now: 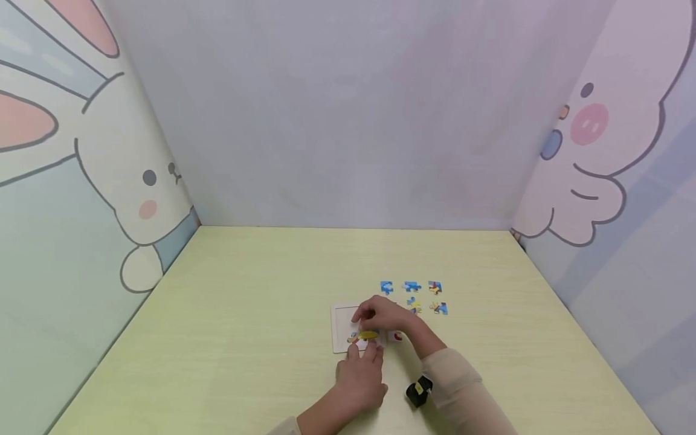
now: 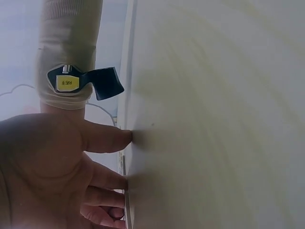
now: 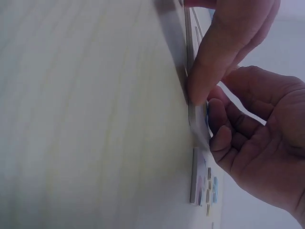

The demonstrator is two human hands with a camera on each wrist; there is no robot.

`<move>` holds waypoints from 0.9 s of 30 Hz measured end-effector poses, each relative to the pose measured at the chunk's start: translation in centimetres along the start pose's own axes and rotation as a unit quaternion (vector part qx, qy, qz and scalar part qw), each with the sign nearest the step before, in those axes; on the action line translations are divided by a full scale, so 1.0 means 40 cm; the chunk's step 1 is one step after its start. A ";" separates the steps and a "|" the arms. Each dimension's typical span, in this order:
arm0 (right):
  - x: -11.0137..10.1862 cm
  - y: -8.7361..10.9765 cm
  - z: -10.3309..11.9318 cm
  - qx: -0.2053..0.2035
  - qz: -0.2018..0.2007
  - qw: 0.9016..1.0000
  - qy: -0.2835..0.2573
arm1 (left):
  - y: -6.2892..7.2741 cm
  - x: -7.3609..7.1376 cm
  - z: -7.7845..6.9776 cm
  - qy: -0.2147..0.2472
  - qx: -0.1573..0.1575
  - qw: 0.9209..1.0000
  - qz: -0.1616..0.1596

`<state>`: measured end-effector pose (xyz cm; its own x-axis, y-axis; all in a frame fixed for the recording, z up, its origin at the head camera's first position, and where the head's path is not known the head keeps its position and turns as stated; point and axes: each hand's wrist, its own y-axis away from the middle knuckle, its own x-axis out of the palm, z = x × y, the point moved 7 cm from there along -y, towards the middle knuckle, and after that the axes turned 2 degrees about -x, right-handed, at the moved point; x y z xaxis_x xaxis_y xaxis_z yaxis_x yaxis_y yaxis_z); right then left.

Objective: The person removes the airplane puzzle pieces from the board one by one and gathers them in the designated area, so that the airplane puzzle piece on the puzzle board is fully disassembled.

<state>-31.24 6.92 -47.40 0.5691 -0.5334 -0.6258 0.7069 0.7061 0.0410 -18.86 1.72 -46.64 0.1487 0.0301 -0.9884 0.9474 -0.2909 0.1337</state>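
A shallow white puzzle tray lies in front of me, with a few colourful puzzle pieces along its near side. My left hand reaches in from the front, its extended fingertips resting on the tray's near edge and the pieces there. In the left wrist view this hand has its thumb tip down at the tabletop. Over the tray's right half arches my right hand, fingers bent down toward the yellow piece. The right wrist view shows curled fingers right at the tray; I cannot tell whether they pinch a piece.
Several loose puzzle pieces lie spread on the light wooden table beyond and right of the tray. Another piece sits by the tray's right edge. A black wrist device hangs at my right sleeve. Cartoon-printed walls enclose the table.
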 end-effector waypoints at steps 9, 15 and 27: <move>-0.003 -0.009 -0.009 0.040 -0.029 0.999 -0.008 | 0.000 0.001 0.011 -0.024 -0.019 0.999 0.028; 0.014 -0.019 0.000 0.014 0.003 1.000 0.005 | -0.001 0.002 0.010 -0.038 -0.008 0.999 0.023; 0.029 -0.034 0.015 0.032 0.039 0.999 0.004 | -0.004 0.010 0.004 -0.037 -0.003 0.999 0.022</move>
<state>-31.29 5.08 -47.71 0.6196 -0.4740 -0.6257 0.6866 0.7135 0.1394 -19.02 1.62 -47.06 0.1688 -0.0525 -0.9842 0.9424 -0.2839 0.1768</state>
